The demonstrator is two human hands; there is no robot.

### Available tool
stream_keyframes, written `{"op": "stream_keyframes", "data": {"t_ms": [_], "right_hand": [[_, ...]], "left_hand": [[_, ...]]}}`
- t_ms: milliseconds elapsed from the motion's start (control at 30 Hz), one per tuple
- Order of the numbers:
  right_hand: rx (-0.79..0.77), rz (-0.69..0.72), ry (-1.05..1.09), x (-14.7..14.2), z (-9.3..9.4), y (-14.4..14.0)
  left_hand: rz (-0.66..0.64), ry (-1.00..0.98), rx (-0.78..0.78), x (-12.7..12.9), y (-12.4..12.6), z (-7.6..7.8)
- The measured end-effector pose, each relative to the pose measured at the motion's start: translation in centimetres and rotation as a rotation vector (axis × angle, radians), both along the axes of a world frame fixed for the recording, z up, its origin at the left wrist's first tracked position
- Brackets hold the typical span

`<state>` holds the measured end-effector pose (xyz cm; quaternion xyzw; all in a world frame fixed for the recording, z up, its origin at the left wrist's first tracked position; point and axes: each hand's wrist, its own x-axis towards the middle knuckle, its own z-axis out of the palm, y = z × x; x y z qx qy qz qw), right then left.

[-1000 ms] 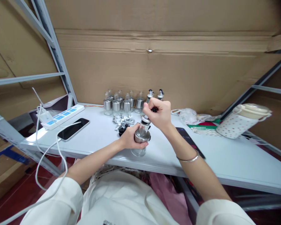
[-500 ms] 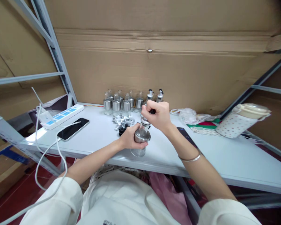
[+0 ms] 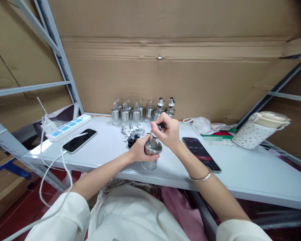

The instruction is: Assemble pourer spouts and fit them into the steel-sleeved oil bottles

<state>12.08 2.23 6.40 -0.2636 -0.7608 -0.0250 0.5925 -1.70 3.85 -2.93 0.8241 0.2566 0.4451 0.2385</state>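
My left hand (image 3: 139, 149) is wrapped around a glass bottle with a metal sleeve (image 3: 153, 147), which stands upright near the table's front edge. Over its neck, my right hand (image 3: 170, 132) is closed on a pour spout (image 3: 162, 126); only a black part of it shows between the fingers. Whether the spout is fully seated is hidden by the fingers. Just behind my left hand lie small black caps (image 3: 132, 141) and a pile of silvery spout parts (image 3: 131, 130).
Several sleeved bottles (image 3: 125, 115) stand at the back, two with pour spouts (image 3: 172, 102). A phone with a lit timer (image 3: 203, 155) lies at right, near a plastic bag (image 3: 202, 125) and a dotted jug (image 3: 252, 134). Left are another phone (image 3: 80, 140) and a power strip (image 3: 70, 126).
My right hand has come down a little at the bottle's top, its wrist turned. More of the right phone's screen shows. My left hand keeps its hold, and the view has shifted slightly.
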Motion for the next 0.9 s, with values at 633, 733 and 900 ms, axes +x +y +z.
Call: {"op": "stream_keyframes", "data": {"t_ms": [633,733,900], "right_hand": [[-0.493,0.159,0.826,3.1,-4.0,6.3],[-0.474,0.141,0.745,2.9,-4.1,5.9],[-0.431,0.090,0.679,3.3,-4.2,5.8]], "left_hand": [[0.204,-0.179,0.151,1.6,-2.5,3.3],[0.235,-0.054,0.131,1.6,-3.3,5.3],[0.212,-0.057,0.098,1.0,-2.4,8.1]]}}
